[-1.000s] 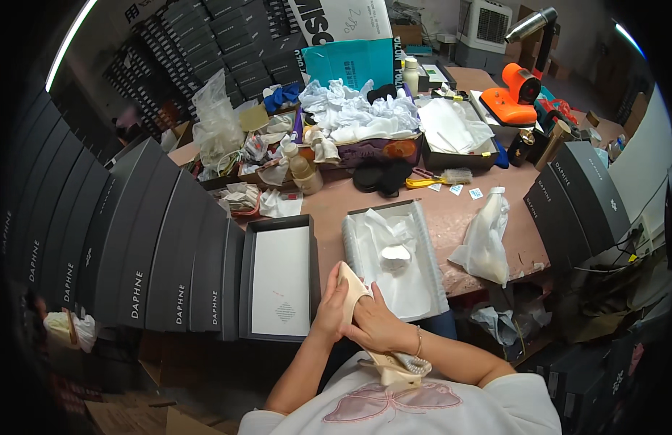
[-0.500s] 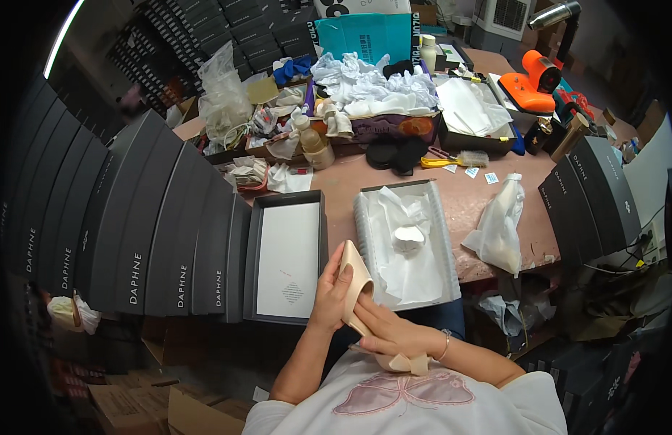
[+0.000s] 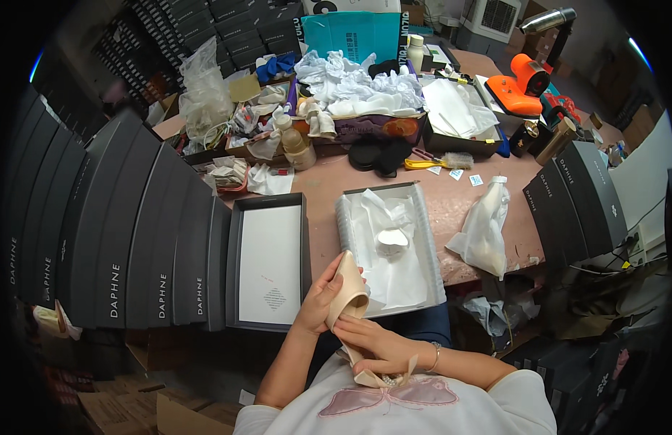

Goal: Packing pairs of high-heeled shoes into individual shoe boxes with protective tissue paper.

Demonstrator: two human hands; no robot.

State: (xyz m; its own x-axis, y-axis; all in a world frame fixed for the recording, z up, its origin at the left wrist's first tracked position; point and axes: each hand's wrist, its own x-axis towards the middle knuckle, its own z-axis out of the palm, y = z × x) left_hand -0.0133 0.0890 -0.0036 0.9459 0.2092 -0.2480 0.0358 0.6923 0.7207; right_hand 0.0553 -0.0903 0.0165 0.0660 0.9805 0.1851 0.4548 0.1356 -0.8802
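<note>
A beige shoe is held upright over my lap, sole toward me. My left hand grips its left side, and my right hand has its fingers on the lower part of the shoe near the heel. Just beyond the shoe an open grey shoebox lined with white tissue paper lies on the table edge, with a small white wad in it. Left of it lies the box lid, upside down, showing its white inside.
Dark grey shoeboxes stand in a row at my left, and more boxes at the right. A white bag lies right of the open box. Farther back: crumpled paper, a bottle, a yellow brush, an orange device.
The view has dipped lower and closer to the table. Both hands keep hold of the shoe; my right hand has slid lower along it.
</note>
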